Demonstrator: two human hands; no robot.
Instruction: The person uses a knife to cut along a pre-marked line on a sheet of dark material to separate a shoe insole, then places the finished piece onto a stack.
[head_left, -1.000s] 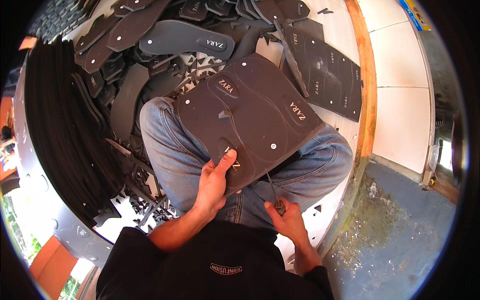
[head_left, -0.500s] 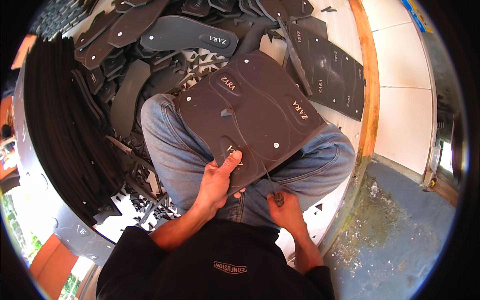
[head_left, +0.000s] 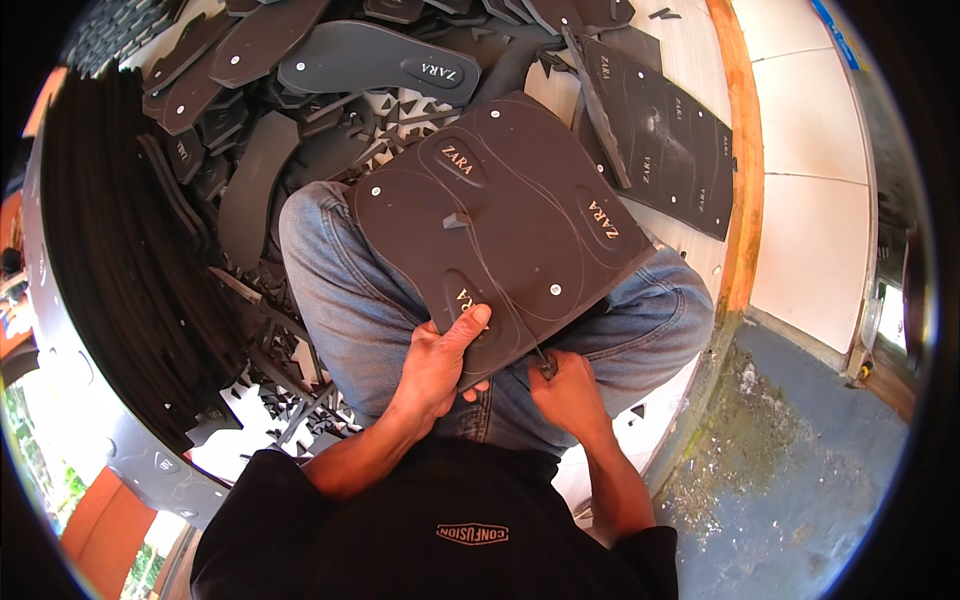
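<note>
A dark foam sheet [head_left: 520, 215] marked with shoe-sole outlines lies across my lap. My left hand [head_left: 432, 368] grips its near left edge, thumb on top and fingers underneath. In my closed right hand [head_left: 570, 398] is a thin-bladed knife [head_left: 545, 364], its handle mostly hidden by the fingers. The blade meets the sheet's near edge, where a cut line runs up between the sole outlines; how deep it sits is hidden. On top of the sheet, near its middle, rests a small dark foam scrap [head_left: 456, 220].
Cut soles [head_left: 378, 66] and small offcuts pile up ahead and to the left. A tall stack of dark sheets [head_left: 130, 260] stands at far left. More marked sheets [head_left: 665, 135] lie at far right, beside a wooden edge strip [head_left: 742, 160].
My right hand has moved forward with the knife, up against the sheet's near edge, and less of the blade shows. My left hand keeps its hold.
</note>
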